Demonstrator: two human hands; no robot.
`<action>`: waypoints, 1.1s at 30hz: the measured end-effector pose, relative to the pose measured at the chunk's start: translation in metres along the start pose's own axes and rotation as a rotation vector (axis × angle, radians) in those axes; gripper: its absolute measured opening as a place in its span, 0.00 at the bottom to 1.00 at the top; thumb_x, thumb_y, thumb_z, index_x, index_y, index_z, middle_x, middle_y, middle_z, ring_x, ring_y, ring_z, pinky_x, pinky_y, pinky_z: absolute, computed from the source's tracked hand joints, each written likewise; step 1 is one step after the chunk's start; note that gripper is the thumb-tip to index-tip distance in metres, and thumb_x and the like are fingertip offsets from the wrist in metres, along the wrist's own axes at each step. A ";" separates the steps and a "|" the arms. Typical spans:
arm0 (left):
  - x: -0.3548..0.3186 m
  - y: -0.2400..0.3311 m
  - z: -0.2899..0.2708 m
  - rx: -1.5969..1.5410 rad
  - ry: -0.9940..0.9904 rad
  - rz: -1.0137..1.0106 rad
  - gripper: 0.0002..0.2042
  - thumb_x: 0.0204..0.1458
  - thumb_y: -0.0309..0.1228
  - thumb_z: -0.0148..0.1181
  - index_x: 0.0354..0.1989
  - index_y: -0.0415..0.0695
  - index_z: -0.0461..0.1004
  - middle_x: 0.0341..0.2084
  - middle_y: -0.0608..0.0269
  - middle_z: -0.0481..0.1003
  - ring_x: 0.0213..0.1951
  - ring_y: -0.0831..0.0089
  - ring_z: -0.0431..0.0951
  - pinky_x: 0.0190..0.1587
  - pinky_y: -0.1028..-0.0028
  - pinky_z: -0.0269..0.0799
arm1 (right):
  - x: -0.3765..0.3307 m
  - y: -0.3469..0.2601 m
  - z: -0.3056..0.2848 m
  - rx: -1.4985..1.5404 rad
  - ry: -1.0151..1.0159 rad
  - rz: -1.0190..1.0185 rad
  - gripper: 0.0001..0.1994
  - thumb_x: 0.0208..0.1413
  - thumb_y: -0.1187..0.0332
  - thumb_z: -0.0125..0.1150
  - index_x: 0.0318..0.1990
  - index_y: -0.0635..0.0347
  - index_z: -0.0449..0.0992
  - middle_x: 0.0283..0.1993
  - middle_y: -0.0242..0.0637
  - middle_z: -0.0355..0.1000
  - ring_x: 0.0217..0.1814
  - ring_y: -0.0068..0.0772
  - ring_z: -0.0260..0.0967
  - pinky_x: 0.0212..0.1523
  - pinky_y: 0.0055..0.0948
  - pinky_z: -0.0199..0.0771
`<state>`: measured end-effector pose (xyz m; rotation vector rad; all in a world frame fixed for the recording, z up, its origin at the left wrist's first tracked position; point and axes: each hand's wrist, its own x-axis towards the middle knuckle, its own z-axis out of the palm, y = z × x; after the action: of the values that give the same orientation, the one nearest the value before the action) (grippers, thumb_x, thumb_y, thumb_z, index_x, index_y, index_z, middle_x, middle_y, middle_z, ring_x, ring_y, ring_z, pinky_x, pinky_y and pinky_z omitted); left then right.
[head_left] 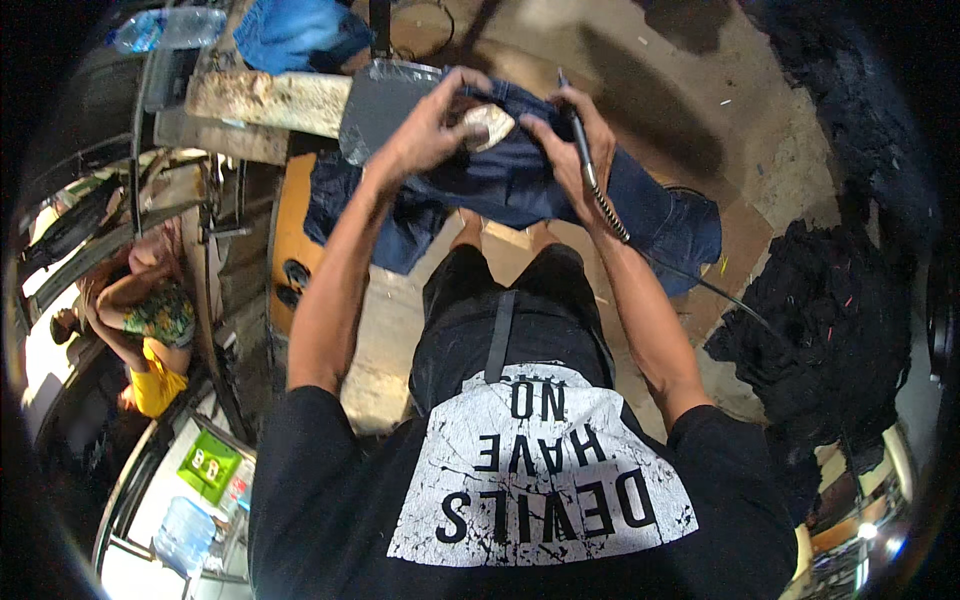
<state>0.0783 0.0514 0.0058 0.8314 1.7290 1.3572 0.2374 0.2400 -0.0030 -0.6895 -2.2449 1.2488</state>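
Dark blue jeans (pixel 510 190) lie draped in front of me, at the end of a long arm (pixel 270 102) with a worn pale surface and a dark grey wrapped section. My left hand (pixel 435 130) is closed on the cloth, thumb and fingers around a pale, pointed oval piece (pixel 489 128) showing at the jeans; what that piece is, I cannot tell. In my right hand (pixel 585 150) is a slim, dark pen-shaped power tool (pixel 580 135), tip pointing away. A coiled sleeve and black cable (pixel 725 297) run from it along my forearm. My right fingertips are near the jeans' far edge.
A heap of black cloth (pixel 800 330) lies on the floor at right. Light blue denim (pixel 300 35) and a plastic bottle (pixel 170 30) are at far left. Another person (pixel 155 310) sits at left, beyond dark metal bars. Dark sandals (pixel 292 282) lie on an orange-brown board (pixel 290 220).
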 end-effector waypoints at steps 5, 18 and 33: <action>0.015 0.017 -0.018 0.173 -0.254 -0.146 0.16 0.65 0.30 0.66 0.56 0.42 0.69 0.48 0.60 0.80 0.47 0.72 0.77 0.51 0.66 0.78 | 0.006 0.006 0.013 -0.074 -0.039 -0.133 0.21 0.51 0.60 0.82 0.50 0.56 0.82 0.40 0.44 0.84 0.43 0.37 0.83 0.47 0.35 0.81; -0.028 0.005 0.001 -0.087 -0.021 -0.003 0.28 0.49 0.17 0.73 0.62 0.41 0.76 0.57 0.61 0.80 0.60 0.70 0.78 0.65 0.66 0.75 | -0.030 -0.015 -0.001 0.474 -0.248 -0.200 0.15 0.61 0.70 0.69 0.52 0.71 0.81 0.50 0.53 0.82 0.52 0.44 0.83 0.58 0.40 0.82; -0.028 0.010 -0.003 -0.112 -0.072 -0.069 0.27 0.51 0.17 0.73 0.61 0.38 0.74 0.52 0.60 0.80 0.52 0.75 0.78 0.60 0.71 0.74 | -0.045 -0.004 0.016 0.094 -0.243 -0.446 0.13 0.48 0.77 0.67 0.41 0.75 0.85 0.38 0.55 0.84 0.48 0.52 0.86 0.56 0.48 0.86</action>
<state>0.0894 0.0286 0.0208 0.7428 1.5964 1.3487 0.2605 0.1997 -0.0140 0.0085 -2.3357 1.2463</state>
